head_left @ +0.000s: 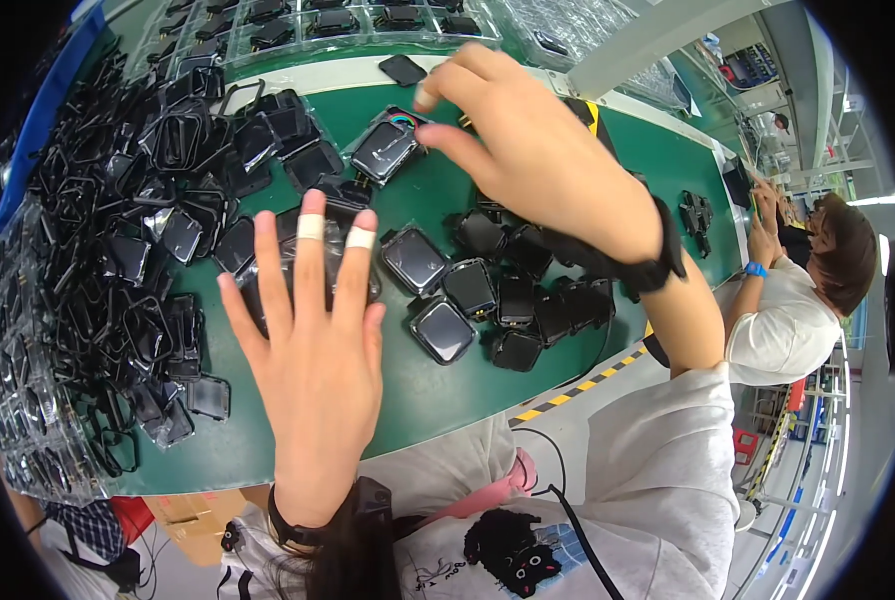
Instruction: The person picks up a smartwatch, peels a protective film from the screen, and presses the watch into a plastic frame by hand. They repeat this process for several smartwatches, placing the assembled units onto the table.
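Note:
My left hand (318, 345) lies palm down with its fingers stretched and spread, two of them wrapped in white tape. Its fingertips rest over dark pieces in clear film, largely hidden beneath them. Farther back, my right hand (538, 130) reaches in from the right, thumb and fingers apart. Its thumb tip is at the edge of a black square watch-like device (385, 150) with a small rainbow-coloured patch at its upper corner; whether they touch I cannot tell. Between my hands, several similar square devices with glossy faces (443, 330) lie in a loose group.
A tangled heap of black frames and pieces (118, 230) covers the left of the green table (398, 400). Clear compartment trays (308, 30) holding devices stand at the back. A flat black piece (403, 69) lies near the back edge. Another person (798, 300) sits at the right.

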### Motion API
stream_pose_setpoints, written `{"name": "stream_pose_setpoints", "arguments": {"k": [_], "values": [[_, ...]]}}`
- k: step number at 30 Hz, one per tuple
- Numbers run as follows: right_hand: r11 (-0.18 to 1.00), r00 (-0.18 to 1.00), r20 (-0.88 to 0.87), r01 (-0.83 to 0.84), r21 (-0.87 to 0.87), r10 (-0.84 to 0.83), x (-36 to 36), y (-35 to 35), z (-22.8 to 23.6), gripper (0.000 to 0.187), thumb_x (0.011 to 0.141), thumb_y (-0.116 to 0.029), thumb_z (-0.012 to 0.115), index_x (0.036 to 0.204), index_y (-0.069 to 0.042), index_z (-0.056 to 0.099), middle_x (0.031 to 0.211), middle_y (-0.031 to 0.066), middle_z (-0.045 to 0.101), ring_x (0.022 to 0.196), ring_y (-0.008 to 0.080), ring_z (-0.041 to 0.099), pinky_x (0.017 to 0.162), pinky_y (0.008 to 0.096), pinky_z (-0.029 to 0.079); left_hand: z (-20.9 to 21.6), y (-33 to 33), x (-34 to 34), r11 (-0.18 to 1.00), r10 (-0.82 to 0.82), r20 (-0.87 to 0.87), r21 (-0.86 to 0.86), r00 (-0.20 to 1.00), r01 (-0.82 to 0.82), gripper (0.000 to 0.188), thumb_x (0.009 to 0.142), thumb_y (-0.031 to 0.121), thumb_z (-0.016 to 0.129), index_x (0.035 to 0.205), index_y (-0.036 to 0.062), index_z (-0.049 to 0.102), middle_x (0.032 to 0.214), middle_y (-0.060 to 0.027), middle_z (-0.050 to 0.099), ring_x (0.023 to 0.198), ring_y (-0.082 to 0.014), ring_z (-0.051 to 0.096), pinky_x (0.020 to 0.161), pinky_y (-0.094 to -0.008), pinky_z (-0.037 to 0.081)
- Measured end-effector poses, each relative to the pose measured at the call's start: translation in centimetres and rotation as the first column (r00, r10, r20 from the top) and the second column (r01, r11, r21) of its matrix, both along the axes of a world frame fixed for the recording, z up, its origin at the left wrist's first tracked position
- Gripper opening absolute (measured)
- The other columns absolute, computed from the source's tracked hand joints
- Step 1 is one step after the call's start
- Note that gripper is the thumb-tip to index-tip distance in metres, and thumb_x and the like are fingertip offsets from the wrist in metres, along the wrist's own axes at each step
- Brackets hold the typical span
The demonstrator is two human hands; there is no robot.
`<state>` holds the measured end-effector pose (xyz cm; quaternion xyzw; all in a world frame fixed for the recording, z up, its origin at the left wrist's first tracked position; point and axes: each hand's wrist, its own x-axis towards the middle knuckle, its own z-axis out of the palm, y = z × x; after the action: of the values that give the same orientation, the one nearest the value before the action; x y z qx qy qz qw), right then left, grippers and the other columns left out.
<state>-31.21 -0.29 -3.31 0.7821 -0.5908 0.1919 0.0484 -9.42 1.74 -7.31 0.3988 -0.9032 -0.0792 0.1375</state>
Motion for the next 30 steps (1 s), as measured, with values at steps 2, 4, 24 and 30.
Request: {"name": "stream_pose_setpoints", "arguments": {"k": [2,4,24,30], "values": [[0.987,0.999,0.023,-0.049,0.152,0.046,0.6,2.3,2.1,0.025,0.076,-0.012,0.066,0.096,-0.001,0.056,0.089,0.0132,0.053,0.086,0.0324,0.053,0.076,0.0382,0.045,0.5,0.0,0.3,0.999,0.042,0.006,-0.015,0.999,-0.042,0.055,0.082,0.019,0.059,0.135,0.0176,0.043,0.144,-0.0091,0.033,0.136,-0.0326,0.023,0.107,-0.0539,0.015],[0.949,0.997,0.037,-0.079,0.305,0.071,1.3,4.8,2.8,0.029,0.072,-0.011,0.068,0.096,-0.001,0.057,0.090,0.0132,0.054,0.085,0.0328,0.053,0.076,0.0391,0.045,0.1,0.1,1.0,1.000,-0.009,-0.104,0.011,0.994,0.010,0.056,0.082,0.018,0.059,0.135,0.0149,0.042,0.143,-0.0110,0.034,0.131,-0.0330,0.029,0.104,-0.0514,0.021],[0.874,0.877,0.069,-0.480,0.071,0.476,10.6,-7.2,-0.9,0.017,0.074,0.005,0.061,0.090,0.002,0.058,0.087,0.0127,0.057,0.082,0.0273,0.058,0.069,0.0366,0.048,-2.9,1.0,12.0,0.430,0.606,-0.779,0.493,0.162,0.756,0.047,0.086,0.005,0.059,0.128,-0.0038,0.040,0.119,-0.0177,0.053,0.089,-0.0175,0.057,0.067,-0.0236,0.046],[0.829,0.859,0.123,-0.512,0.227,0.497,10.8,-8.1,-0.4,0.021,0.073,0.007,0.061,0.094,0.002,0.057,0.086,0.0104,0.056,0.080,0.0240,0.058,0.067,0.0309,0.050,-0.9,-1.0,13.3,0.813,0.569,-0.819,0.573,0.072,0.100,0.045,0.082,-0.001,0.060,0.124,-0.0045,0.044,0.115,-0.0138,0.055,0.095,-0.0158,0.055,0.068,-0.0224,0.046]]}}
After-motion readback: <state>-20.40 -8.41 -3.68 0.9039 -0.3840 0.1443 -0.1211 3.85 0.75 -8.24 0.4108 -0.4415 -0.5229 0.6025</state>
